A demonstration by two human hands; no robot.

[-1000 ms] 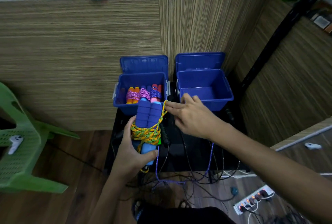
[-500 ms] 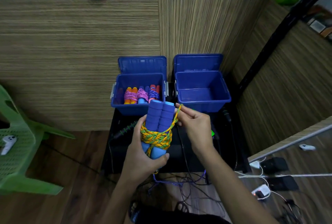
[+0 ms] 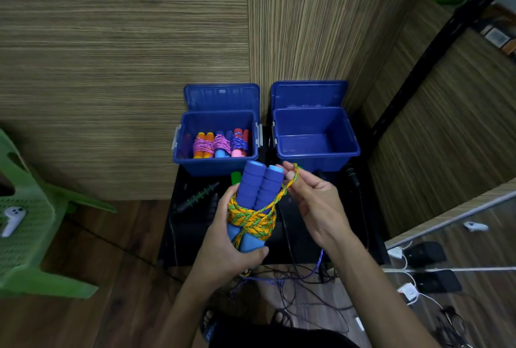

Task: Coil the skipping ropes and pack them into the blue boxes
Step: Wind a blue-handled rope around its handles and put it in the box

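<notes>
The left hand (image 3: 223,247) grips two blue handles (image 3: 255,188) side by side, bound low down with yellow-green rope (image 3: 252,220). The right hand (image 3: 315,205) pinches the rope's free loop beside the handle tops. Farther off stand two open blue boxes: the left box (image 3: 215,164) holds three coiled ropes (image 3: 220,145), and the right box (image 3: 315,138) stands just beside it.

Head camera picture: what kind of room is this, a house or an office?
Probably an office or workroom. Striped wood-look partition panels wall in the spot like a cubicle, a power strip and tangled cables lie on the wooden floor, and a green plastic chair stands nearby.
</notes>
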